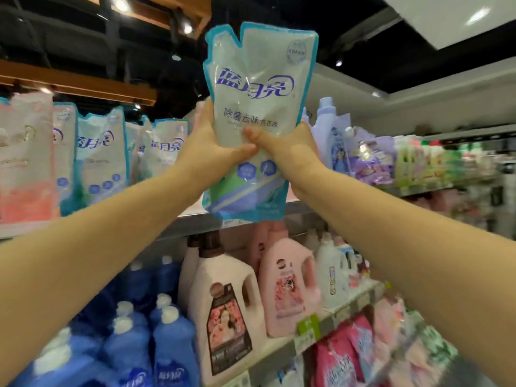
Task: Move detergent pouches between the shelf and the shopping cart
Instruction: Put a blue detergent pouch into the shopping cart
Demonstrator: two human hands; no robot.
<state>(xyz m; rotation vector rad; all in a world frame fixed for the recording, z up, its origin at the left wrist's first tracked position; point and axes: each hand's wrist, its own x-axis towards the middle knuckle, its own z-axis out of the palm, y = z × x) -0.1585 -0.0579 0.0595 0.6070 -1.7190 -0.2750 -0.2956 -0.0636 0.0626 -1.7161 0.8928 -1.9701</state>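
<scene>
pouch (258,88): white with blue trim, held upright in front of the top shelf, both thumbs pressed on its front
left hand (212,148): wrapped round the pouch's left edge
right hand (290,148): gripping the right edge, thumbs nearly touching
top shelf (195,219): more blue pouches (103,157) standing left, purple ones (368,160) right
lower shelf (307,328): blue bottles (170,350), cream jug (226,314), pink jug (287,286)
sharpness: right side pretty blurry
</scene>
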